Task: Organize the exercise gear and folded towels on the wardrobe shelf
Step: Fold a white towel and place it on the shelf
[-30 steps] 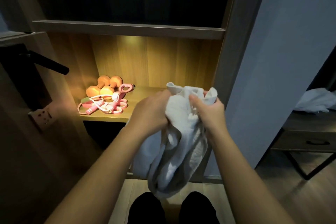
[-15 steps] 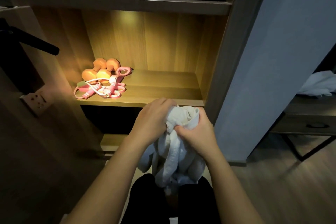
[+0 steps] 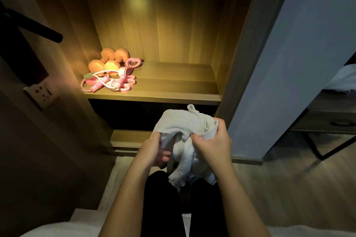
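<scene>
Left grip and right grip both pinch the bunched towel — fingertips partly buried in folds.

Dim room. A warm light at the top of the wardrobe shelf glows yellow; the surroundings sink into shadow. Wide-angle bending at the edges.

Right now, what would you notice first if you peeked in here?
The lit wooden shelf stands out, with orange dumbbells and tangled pink exercise gear at its left end. In front of it, the left hand and right hand hold a crumpled white towel.
</scene>
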A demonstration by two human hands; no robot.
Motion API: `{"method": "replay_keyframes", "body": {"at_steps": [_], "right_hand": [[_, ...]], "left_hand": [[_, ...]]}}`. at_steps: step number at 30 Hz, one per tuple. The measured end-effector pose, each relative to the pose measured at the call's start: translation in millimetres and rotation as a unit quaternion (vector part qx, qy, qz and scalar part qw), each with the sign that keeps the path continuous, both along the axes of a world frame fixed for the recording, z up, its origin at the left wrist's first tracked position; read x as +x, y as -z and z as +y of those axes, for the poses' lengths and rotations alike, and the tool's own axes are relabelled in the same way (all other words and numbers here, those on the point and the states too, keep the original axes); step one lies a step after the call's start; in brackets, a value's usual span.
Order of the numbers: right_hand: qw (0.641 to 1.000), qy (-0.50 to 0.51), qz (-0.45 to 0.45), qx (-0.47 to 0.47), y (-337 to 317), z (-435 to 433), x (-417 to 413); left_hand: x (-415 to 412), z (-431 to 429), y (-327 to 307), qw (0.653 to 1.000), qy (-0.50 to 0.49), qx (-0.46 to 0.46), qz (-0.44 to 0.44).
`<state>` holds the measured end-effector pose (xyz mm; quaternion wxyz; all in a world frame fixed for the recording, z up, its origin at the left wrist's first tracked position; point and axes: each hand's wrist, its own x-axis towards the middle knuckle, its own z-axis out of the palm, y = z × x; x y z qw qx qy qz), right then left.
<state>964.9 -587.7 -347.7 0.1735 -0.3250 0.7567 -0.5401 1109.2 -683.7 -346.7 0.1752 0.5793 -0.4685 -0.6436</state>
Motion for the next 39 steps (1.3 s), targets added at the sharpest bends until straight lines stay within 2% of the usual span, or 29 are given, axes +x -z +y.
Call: {"method": "replay_keyframes", "body": {"at_steps": [2, 4, 6, 8, 11, 13, 16, 18, 21, 25, 27, 30, 32, 34, 35, 37, 39], "right_hand": [[1.000, -0.019, 0.015, 0.004, 0, 2, 1], [0.999, -0.040, 0.030, 0.008, 2, 6, 1], [0.997, -0.059, 0.037, 0.012, 6, 11, 0], [0.995, -0.095, 0.012, 0.015, 12, 16, -2], [0.983, -0.168, -0.035, 0.060, 20, 19, -3], [0.983, -0.171, -0.033, 0.065, 26, 19, -9], [0.995, -0.082, -0.045, 0.021, 30, 20, -26], [0.997, 0.013, -0.073, -0.009, 27, 17, -34], [0.974, 0.128, -0.172, -0.070, 16, 11, -41], [0.944, 0.160, -0.257, -0.130, -6, 6, -43], [0.928, 0.150, -0.298, -0.167, -17, 2, -40], [0.898, 0.115, -0.387, -0.176, -27, -9, -28], [0.905, 0.070, -0.392, -0.150, -29, -15, -17], [0.915, 0.033, -0.375, -0.142, -26, -17, -10], [0.919, 0.016, -0.369, -0.140, -25, -17, -9], [0.922, -0.024, -0.367, -0.124, -21, -15, -7], [0.927, -0.061, -0.361, -0.088, -16, -14, -4]], "left_hand": [[-3, -5, 8, 0.983, -0.008, 0.129, 0.130], [-5, -16, 13, 0.945, -0.058, 0.199, 0.253], [-7, -30, 13, 0.921, -0.106, 0.227, 0.299], [-11, -39, 5, 0.922, -0.130, 0.223, 0.287], [-19, -42, -2, 0.958, -0.128, 0.110, 0.233], [-20, -42, -2, 0.966, -0.149, 0.039, 0.205], [-13, -37, -1, 0.962, -0.161, -0.062, 0.211], [-7, -29, 2, 0.972, -0.131, -0.104, 0.163], [-1, -17, 15, 0.975, -0.057, -0.158, 0.147], [-1, -2, 19, 0.973, -0.044, -0.219, 0.054], [-4, 10, 21, 0.967, -0.033, -0.244, 0.062], [-10, 30, 32, 0.963, 0.038, -0.249, 0.097], [-13, 39, 32, 0.960, 0.104, -0.221, 0.137], [-12, 41, 26, 0.959, 0.086, -0.139, 0.231], [-12, 39, 26, 0.962, 0.054, -0.097, 0.251], [-12, 34, 23, 0.974, -0.003, -0.073, 0.215], [-14, 29, 22, 0.983, -0.009, -0.119, 0.140]]}}
